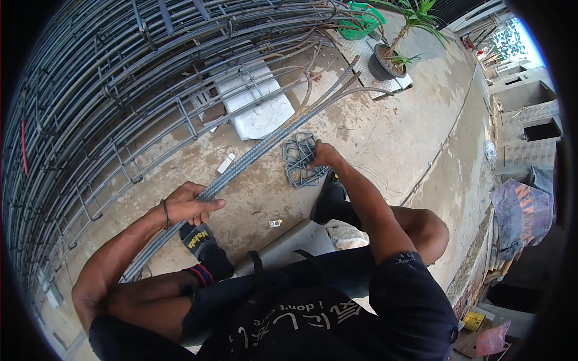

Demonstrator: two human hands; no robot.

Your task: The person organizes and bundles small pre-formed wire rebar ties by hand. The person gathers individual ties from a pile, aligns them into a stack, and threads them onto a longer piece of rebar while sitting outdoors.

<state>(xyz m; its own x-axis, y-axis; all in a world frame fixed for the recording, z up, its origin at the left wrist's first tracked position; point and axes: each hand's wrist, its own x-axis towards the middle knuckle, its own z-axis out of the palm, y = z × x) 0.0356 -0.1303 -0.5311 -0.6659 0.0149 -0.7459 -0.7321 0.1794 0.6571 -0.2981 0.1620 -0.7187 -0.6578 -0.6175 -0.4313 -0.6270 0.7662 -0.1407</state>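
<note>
My left hand [188,206] is closed round a bundle of long ribbed steel rebar rods [259,157]. The rods run slantwise from the lower left, past my left foot, up toward the back right. My right hand [325,155] grips the right edge of a pile of bent square wire stirrups [299,159], which lies on the concrete floor in front of my right foot. Its fingertips are partly hidden among the wires. How many stirrups it pinches I cannot make out.
Tied rebar cages [120,90] are stacked at the left and back. A white block [259,117] lies under their edge. Farther right stand a potted plant [385,63] and a green basket [360,21]. A small white object [226,163] and a tape-like item [275,223] lie on the floor.
</note>
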